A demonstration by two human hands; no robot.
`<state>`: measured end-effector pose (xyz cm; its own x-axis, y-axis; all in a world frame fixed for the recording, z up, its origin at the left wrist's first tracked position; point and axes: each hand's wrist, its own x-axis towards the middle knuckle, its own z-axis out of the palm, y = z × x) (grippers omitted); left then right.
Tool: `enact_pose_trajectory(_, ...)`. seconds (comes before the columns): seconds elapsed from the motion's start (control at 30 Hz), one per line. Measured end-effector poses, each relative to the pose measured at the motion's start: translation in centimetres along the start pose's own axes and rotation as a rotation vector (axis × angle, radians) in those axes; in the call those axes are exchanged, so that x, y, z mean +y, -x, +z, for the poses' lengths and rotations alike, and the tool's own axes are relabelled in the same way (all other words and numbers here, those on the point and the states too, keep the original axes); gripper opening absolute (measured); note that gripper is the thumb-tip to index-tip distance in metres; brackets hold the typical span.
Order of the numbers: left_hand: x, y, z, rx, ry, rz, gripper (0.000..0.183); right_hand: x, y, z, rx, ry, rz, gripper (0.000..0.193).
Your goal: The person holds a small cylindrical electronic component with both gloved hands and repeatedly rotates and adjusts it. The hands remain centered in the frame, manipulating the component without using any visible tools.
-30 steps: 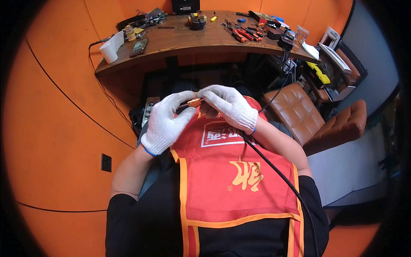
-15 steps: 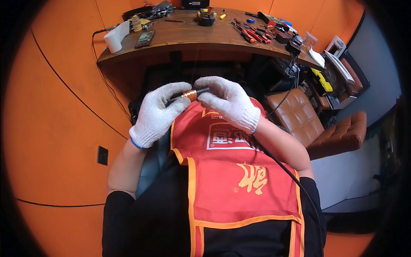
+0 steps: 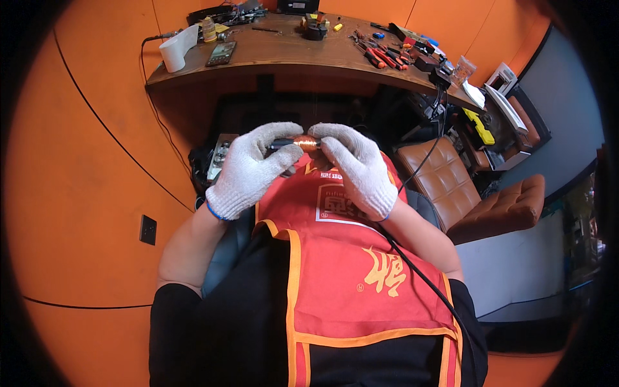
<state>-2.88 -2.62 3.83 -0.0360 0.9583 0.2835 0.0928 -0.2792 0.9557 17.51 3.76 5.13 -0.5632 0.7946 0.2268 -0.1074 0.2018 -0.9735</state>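
A dark rod with a band of shiny copper wire wound round it, a copper wire coil [image 3: 305, 143], lies level between my hands above my lap. My left hand [image 3: 248, 166], in a white knit glove, pinches the rod's left part between thumb and fingers. My right hand [image 3: 358, 166], gloved the same way, closes on the right end beside the copper winding. Its fingers hide that end of the rod. Beneath both hands spreads my red apron [image 3: 380, 258] with orange edging.
Ahead stands a wooden desk [image 3: 271, 58] with a white paper roll [image 3: 173, 55], a phone [image 3: 221, 53], a dark spool-like piece [image 3: 314, 30] and red-handled pliers [image 3: 385, 58]. A brown padded chair [image 3: 433, 174] is at right. A black cable [image 3: 422, 248] crosses my apron.
Both hands and the coil have shifted slightly right. The rod, earlier tilted up to the right, is now nearly level, and my right fingers cover its right end.
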Motion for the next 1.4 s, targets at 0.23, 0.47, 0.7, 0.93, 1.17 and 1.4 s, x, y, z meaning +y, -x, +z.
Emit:
enact_pose_trajectory(0.23,-0.8,-0.6,1.2,0.019,0.093,0.120,0.033,-0.3,0.4,-0.8,0.000,-0.159,0.159,0.037)
enact_pose_trajectory(0.47,-1.8,-1.2,0.8,-0.037,0.202,-0.111,0.031,0.8,0.2,-0.9,0.082,0.030,-0.011,0.032)
enact_pose_trajectory(0.7,-3.4,-1.5,2.6,-0.031,0.136,0.109,0.027,0.4,0.5,-2.1,0.076,-0.070,0.235,0.032)
enact_pose_trajectory(0.93,-4.5,-2.4,2.6,-0.143,0.250,-0.031,0.028,0.9,0.7,-1.9,0.215,-0.008,0.184,0.033)
enact_pose_trajectory(1.17,-5.3,-3.0,3.6,-0.164,0.283,0.025,0.030,0.9,1.3,-2.4,0.275,-0.103,0.323,0.030)
enact_pose_trajectory(1.4,-5.0,-3.2,2.6,-0.220,0.396,-0.216,0.029,2.0,1.1,-1.8,0.350,0.097,0.041,0.033)
